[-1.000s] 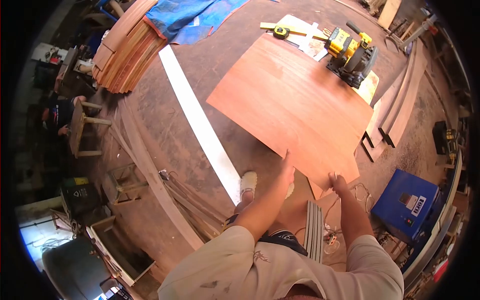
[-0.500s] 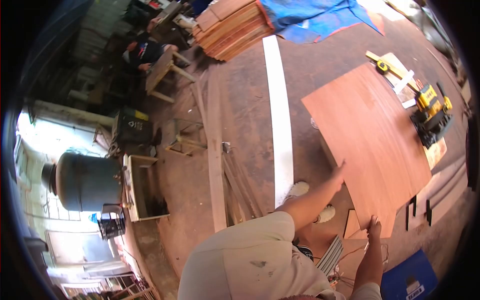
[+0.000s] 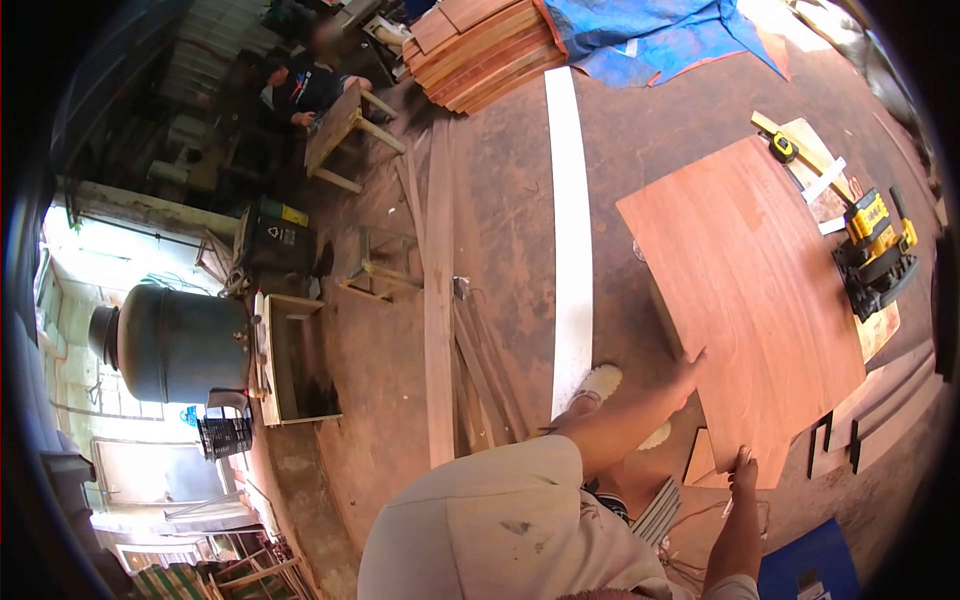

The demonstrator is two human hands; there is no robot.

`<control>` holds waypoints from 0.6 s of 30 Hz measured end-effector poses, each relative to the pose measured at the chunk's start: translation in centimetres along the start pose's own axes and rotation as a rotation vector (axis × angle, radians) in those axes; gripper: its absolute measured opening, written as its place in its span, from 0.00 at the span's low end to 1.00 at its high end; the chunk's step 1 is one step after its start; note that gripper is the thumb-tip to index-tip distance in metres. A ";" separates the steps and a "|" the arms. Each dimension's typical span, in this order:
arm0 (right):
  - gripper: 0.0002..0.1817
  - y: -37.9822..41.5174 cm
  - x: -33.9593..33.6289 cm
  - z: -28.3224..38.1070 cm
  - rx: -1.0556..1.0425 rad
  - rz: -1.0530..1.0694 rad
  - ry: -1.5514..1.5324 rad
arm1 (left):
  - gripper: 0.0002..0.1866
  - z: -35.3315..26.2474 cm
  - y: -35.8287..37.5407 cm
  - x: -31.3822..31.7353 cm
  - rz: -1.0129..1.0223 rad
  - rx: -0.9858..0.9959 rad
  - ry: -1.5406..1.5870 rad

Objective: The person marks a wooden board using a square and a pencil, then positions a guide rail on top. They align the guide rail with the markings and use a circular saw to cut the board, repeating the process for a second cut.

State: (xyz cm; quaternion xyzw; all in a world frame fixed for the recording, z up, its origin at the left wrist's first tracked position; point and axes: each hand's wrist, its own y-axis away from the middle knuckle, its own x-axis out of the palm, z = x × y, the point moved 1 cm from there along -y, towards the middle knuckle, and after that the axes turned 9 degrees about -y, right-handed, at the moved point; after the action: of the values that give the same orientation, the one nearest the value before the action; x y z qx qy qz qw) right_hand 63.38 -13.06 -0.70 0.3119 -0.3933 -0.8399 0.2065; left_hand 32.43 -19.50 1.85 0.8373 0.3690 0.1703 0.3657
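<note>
A broad reddish-brown plywood sheet (image 3: pixel 750 280) lies before me, tilted in view. My left hand (image 3: pixel 692 376) grips its near left edge, thumb on the top face and the other fingers mostly hidden at the edge. At the near corner my right hand (image 3: pixel 742 470) is closed on the sheet, fingertips over the edge. Beside the far right edge stands a yellow and black power tool (image 3: pixel 877 250). A yellow and black tape measure (image 3: pixel 783 148) rests by the far corner, near a wooden strip (image 3: pixel 765 122). What supports the sheet is mostly hidden.
A long white board (image 3: pixel 571 240) and brown planks (image 3: pixel 438 300) lie on the floor at left. Stacked boards (image 3: pixel 490 55) stand at the back beside a blue tarp (image 3: pixel 650 35). A seated person (image 3: pixel 310 90) is by a wooden stool (image 3: pixel 340 130). A blue panel (image 3: pixel 815 565) lies lower right.
The view has shifted slightly, so most surroundings appear a little farther right. Both hands stay on the plywood sheet's edge, the left one slightly lower in the picture.
</note>
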 end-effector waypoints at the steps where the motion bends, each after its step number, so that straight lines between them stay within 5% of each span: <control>1: 0.32 0.0 0.0 0.1 -0.003 0.026 -0.007 | 0.33 -0.3 0.3 0.0 -0.021 0.022 -0.102; 8: 0.31 0.2 0.0 0.2 0.000 0.037 -0.024 | 0.36 -2.4 -0.4 -0.4 -0.046 -0.050 0.065; 13: 0.31 1.0 0.2 0.9 -0.009 0.017 -0.032 | 0.43 -3.2 -2.7 -2.4 -0.108 0.219 0.030; 18: 0.33 0.1 0.2 -0.5 -0.038 -0.002 -0.058 | 0.42 -4.3 -2.6 -1.8 -0.145 0.093 -0.056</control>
State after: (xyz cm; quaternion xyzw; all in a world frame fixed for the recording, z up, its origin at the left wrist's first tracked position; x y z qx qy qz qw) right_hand 63.61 -13.53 -0.94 0.2840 -0.3829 -0.8560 0.2001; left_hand 27.54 -17.53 2.84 0.8289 0.4257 0.1026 0.3481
